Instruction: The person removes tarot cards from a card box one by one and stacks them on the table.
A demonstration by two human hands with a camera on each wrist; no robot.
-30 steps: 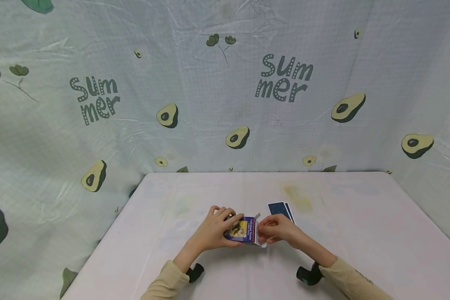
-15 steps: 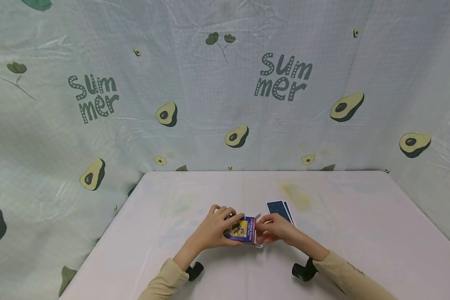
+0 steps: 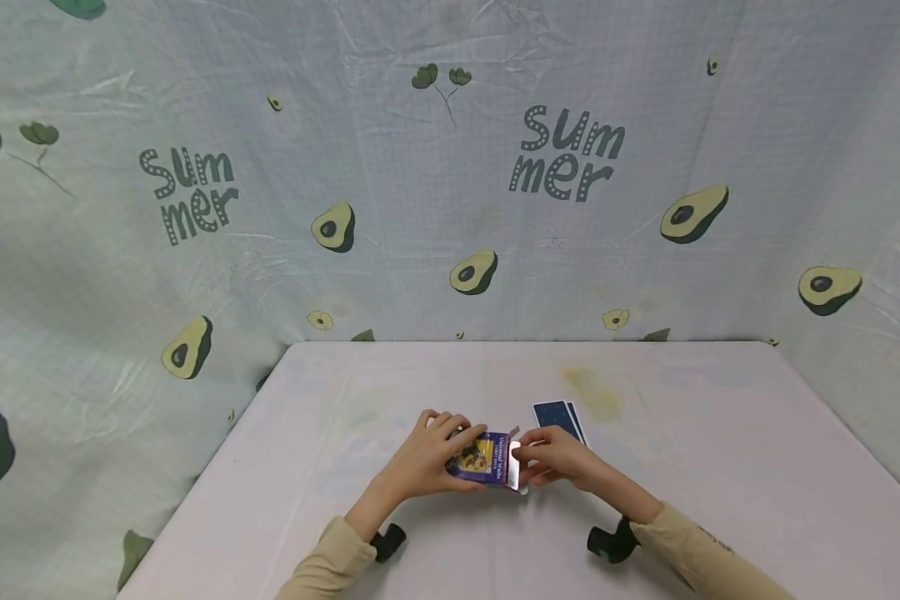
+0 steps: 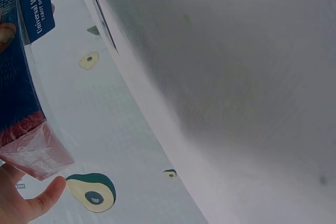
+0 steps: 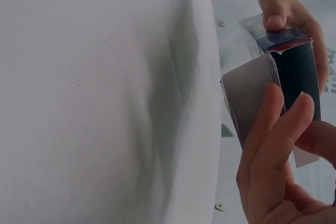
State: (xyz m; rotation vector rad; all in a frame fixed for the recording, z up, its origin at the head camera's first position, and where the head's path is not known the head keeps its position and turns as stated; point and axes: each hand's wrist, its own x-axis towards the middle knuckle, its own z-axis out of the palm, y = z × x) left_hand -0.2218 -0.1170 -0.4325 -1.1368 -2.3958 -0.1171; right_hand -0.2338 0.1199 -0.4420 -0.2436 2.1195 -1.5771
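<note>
A blue box (image 4: 21, 72) marked "Universal Waite Tarot Deck" fills the left edge, a fingertip of the left hand (image 4: 23, 203) beneath it, beside the white desk (image 4: 236, 87) and avocado-print cloth (image 4: 94, 129).

The tarot deck box (image 3: 487, 457) is dark blue with a yellow picture, white lettering on a blue side panel, red at one end, and a grey inner flap. The two cards (image 3: 558, 417) just right and farther off are navy with white edges. The tabletop (image 3: 720, 467) is white, faintly yellow-stained. The backdrop (image 3: 450, 167) is pale green, printed with avocados and "Summer". Sleeves (image 3: 330, 562) are beige.
</note>
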